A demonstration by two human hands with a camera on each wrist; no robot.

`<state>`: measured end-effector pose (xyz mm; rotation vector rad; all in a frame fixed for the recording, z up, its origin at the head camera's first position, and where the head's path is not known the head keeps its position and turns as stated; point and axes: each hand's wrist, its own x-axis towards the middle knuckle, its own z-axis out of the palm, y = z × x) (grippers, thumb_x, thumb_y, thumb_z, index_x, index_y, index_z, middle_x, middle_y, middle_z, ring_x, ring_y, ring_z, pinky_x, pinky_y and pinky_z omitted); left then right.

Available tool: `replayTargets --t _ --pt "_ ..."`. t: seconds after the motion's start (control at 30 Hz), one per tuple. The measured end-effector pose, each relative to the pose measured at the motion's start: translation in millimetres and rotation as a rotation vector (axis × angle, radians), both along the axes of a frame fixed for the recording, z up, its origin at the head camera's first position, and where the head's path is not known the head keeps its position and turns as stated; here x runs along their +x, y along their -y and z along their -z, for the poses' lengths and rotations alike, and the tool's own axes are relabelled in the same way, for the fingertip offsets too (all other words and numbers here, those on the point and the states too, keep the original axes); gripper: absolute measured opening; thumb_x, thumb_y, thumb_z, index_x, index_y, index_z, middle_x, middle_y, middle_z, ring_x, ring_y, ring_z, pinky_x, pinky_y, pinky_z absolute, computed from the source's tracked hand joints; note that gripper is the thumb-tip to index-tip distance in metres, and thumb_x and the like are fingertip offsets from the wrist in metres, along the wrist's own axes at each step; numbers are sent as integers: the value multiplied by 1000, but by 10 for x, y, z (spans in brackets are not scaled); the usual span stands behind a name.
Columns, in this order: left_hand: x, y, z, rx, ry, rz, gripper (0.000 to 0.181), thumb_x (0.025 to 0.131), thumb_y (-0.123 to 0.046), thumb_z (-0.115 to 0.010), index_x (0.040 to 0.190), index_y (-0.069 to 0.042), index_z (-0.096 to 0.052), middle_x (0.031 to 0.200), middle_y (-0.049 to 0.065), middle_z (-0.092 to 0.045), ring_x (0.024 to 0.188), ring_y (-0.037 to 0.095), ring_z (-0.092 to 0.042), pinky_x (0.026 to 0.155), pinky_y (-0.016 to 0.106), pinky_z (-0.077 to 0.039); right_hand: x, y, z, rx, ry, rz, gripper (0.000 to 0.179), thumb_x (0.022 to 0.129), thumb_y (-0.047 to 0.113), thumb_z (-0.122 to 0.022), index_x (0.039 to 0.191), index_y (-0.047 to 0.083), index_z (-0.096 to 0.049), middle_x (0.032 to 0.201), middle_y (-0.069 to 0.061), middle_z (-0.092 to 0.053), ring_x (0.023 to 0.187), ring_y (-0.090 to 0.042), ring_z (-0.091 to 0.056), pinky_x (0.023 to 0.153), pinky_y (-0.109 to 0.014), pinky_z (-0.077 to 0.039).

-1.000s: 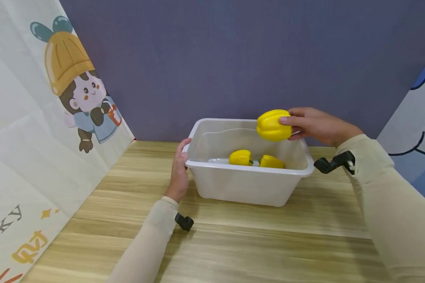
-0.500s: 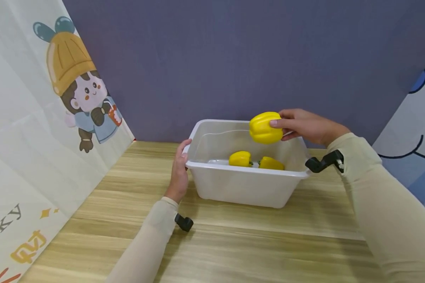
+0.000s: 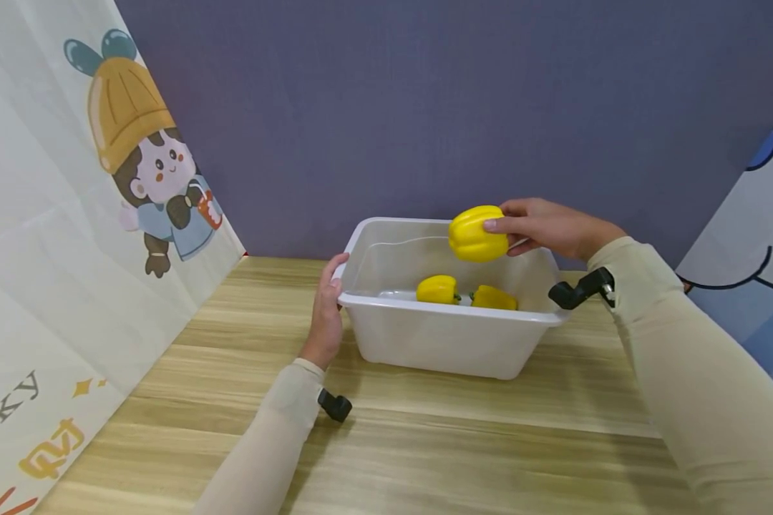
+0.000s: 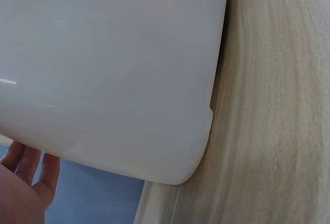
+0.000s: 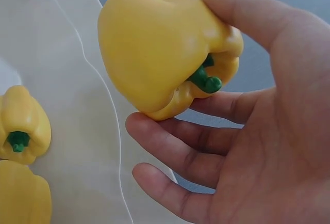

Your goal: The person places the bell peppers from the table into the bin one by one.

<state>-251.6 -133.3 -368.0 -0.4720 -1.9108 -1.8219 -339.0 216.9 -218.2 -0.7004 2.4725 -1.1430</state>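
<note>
My right hand [image 3: 550, 227] holds a yellow bell pepper [image 3: 478, 234] over the back right part of a white plastic bin [image 3: 425, 336]. In the right wrist view the thumb lies on one side of this pepper [image 5: 154, 43] and fingers on the other, its green stem toward the palm. Two more yellow bell peppers lie on the bin's floor, one at the middle [image 3: 436, 289] and one to its right [image 3: 493, 297], stems facing each other. With my left hand [image 3: 326, 315] I grip the bin's left rim; the left wrist view shows its fingers [image 4: 47, 175] at the bin's edge.
The bin stands on a wood-grain table [image 3: 232, 400], close to a blue-grey panel [image 3: 386, 107] behind. A white printed sheet [image 3: 51, 214] borders the left side, another printed panel [image 3: 747, 265] the right. Each sleeved wrist wears a black camera mount [image 3: 335, 405].
My right hand has carried the bell pepper leftward and slightly down, further over the bin. The left hand, the bin and the two peppers inside stay as they were.
</note>
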Motion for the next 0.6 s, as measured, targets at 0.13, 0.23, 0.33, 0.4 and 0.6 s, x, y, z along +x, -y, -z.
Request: replayTargets --t 0.13,0.23,0.33,0.4,0.6 --pt "-9 -9 1 -5 -2 -12 56 99 -34 -27 150 -16 -39 128 32 -47 105 25 -50 91 41 -38 -51 -8 15 5 11 -3 63 98 54 -55 137 5 -49 120 -11 -59 107 -27 -57 96 -43 -50" --pt "-33 -24 6 -5 -1 -22 56 99 -35 -28 150 -16 -39 128 32 -47 103 22 -51 91 41 -38 -116 -11 35 -10 17 -14 61 98 52 -56 136 4 -50 118 -12 -59 106 -28 -56 95 -42 -51" --pt "-57 -40 15 -9 1 -31 56 98 -36 -28 150 -17 -40 129 32 -47 104 25 -51 91 41 -38 -177 0 61 -29 16 -25 59 98 50 -57 135 4 -50 117 -12 -60 104 -28 -56 94 -41 -51" --pt "-73 -52 20 -10 2 -35 56 98 -37 -29 150 -17 -39 129 32 -47 106 29 -50 92 42 -38 -215 9 78 -35 15 -30 59 98 50 -57 134 4 -51 116 -13 -59 104 -28 -56 94 -41 -51" --pt "-108 -97 15 -6 16 -51 55 100 -33 -26 151 -16 -37 129 29 -48 105 26 -50 92 41 -37 -329 50 92 -26 24 -34 62 96 53 -59 133 5 -51 116 -12 -58 104 -28 -55 95 -41 -51"
